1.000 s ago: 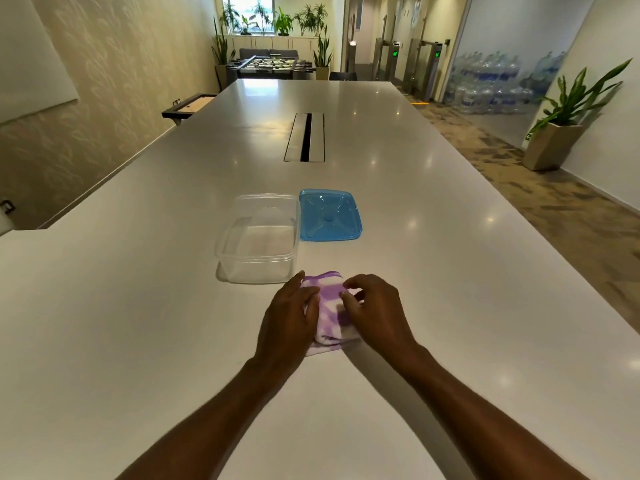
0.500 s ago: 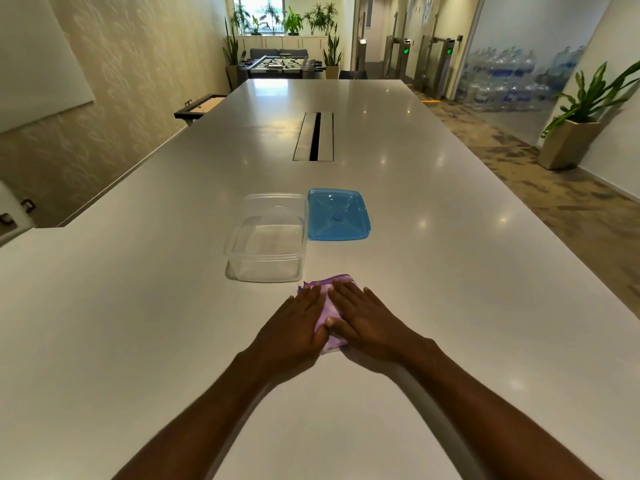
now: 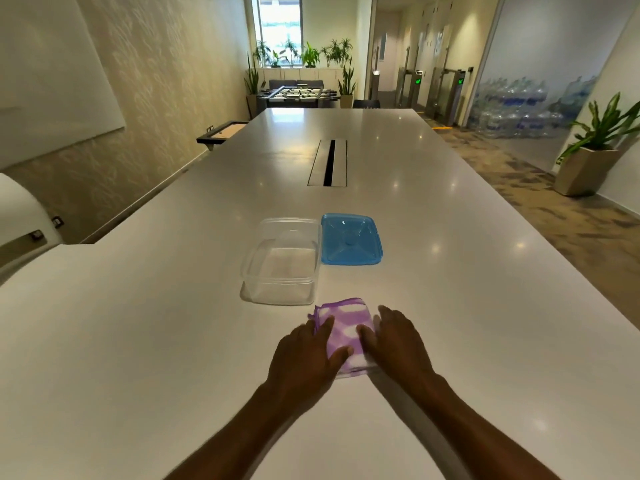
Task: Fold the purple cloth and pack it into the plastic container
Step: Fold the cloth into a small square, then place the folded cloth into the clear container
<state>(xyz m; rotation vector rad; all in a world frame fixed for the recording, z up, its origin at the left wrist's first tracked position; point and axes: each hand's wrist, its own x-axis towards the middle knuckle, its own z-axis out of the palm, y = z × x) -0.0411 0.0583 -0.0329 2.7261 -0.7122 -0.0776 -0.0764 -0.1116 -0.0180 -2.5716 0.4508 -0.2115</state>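
The purple and white cloth lies folded into a small thick square on the white table, just in front of the clear plastic container. My left hand clasps its left side, thumb on top of the fabric. My right hand holds the right side, thumb also resting on top. The container stands open and empty. Its blue lid lies flat beside it on the right, touching its rim.
A cable slot runs along the table's middle, beyond the container. A potted plant stands on the carpeted floor at the right. A wall runs close along the left side.
My hands were pressed flat together on top of the cloth; they have now parted to its left and right sides, uncovering the folded square. The camera has tilted up a little.
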